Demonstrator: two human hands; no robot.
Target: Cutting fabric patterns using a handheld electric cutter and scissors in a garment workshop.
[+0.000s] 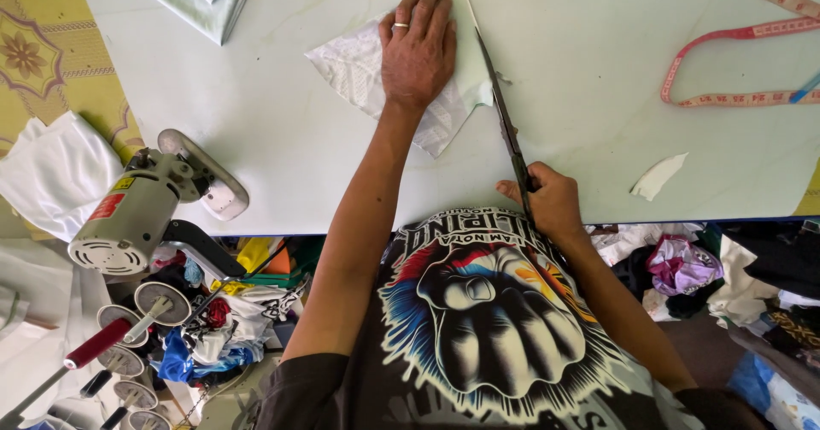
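Right hand (553, 201) grip: fingers closed round the handles of long dark scissors (504, 122), at the near edge of the counter (282, 140). Left hand (417, 46) grip: none really, palm flat and fingers spread, pressing down a white patterned fabric piece (354, 67); ring on one finger.

Step, judged: mid-cut. Scissors run up from the right grip, away from the body, along the pale green cloth (598, 71) covering the counter, just right of the left hand. Blades look nearly together; cannot tell how much gap is left. Next move calls for opening the blades, sliding forward on the same line, and keeping the flat hand clear of the blade and the cloth taut.

Scissors' long axis: near-to-far, leaning slightly left toward the tip. Tip points away from the person, ending beside the left hand's fingers. Handles hidden inside the right grip.

Beyond the right grip, far right: pink tape measure (726, 63) looped. Right of it, near: small white scrap (656, 176). Left of the left arm: grey motor unit (137, 212).
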